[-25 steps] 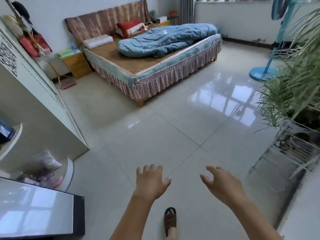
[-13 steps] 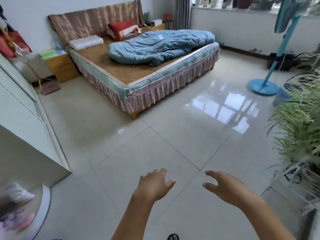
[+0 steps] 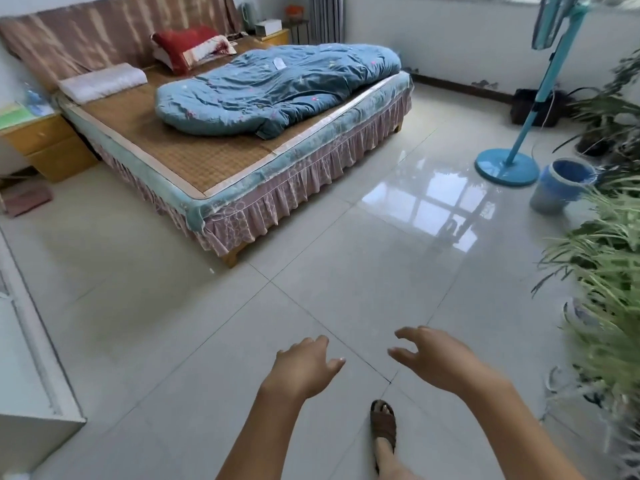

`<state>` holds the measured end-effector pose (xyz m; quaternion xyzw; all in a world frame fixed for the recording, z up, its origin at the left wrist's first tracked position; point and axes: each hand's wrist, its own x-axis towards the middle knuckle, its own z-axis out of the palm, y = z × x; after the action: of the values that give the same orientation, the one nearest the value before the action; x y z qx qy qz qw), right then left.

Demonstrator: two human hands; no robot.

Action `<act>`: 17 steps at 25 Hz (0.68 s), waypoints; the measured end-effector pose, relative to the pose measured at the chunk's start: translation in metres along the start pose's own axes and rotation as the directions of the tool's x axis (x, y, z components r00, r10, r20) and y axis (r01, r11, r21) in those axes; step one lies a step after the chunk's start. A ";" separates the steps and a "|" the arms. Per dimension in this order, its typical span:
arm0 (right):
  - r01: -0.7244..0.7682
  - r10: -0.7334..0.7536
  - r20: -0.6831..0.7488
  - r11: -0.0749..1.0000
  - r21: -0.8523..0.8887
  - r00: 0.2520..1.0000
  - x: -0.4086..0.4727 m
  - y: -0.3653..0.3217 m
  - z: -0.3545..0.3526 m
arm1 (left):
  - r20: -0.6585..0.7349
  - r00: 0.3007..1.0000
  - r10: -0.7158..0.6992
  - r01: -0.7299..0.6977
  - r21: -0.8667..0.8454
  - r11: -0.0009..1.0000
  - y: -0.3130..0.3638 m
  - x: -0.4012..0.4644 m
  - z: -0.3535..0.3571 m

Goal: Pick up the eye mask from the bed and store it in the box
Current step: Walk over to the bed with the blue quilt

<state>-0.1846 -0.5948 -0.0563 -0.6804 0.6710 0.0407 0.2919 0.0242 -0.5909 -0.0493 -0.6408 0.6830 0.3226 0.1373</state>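
Both the left hand and right hand hang spread and empty over pale glossy floor tiles. Far ahead stands the mat-topped wooden bed; I cannot make out the eye mask among its crumpled blue quilt.

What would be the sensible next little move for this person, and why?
Probably another step toward the bed. Both the left hand and the right hand are empty, held over bare floor tiles, with the bed well out of reach. I can't make out the eye mask from here.
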 end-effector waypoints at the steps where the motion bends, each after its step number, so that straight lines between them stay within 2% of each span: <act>1: 0.005 -0.005 0.011 1.000 -0.004 1.000 0.022 0.002 -0.013 | 0.007 1.000 -0.003 0.003 -0.003 1.000 0.007 0.019 -0.013; 6: 0.047 -0.046 0.021 0.998 -0.040 0.999 0.148 0.013 -0.097 | -0.070 0.997 0.031 -0.031 -0.005 0.999 0.044 0.132 -0.107; 9: 0.062 -0.061 0.037 0.997 -0.045 0.997 0.213 0.008 -0.133 | -0.071 0.997 0.029 -0.029 -0.007 1.000 0.051 0.187 -0.149; 17: 0.114 -0.111 0.054 0.991 -0.064 0.992 0.414 -0.042 -0.218 | -0.081 0.997 -0.018 0.018 0.005 1.000 0.012 0.357 -0.283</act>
<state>-0.1784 -1.0644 -0.0467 -0.7251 0.6224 0.0635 0.2876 0.0258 -1.0462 -0.0471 -0.6591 0.6831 0.2931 0.1141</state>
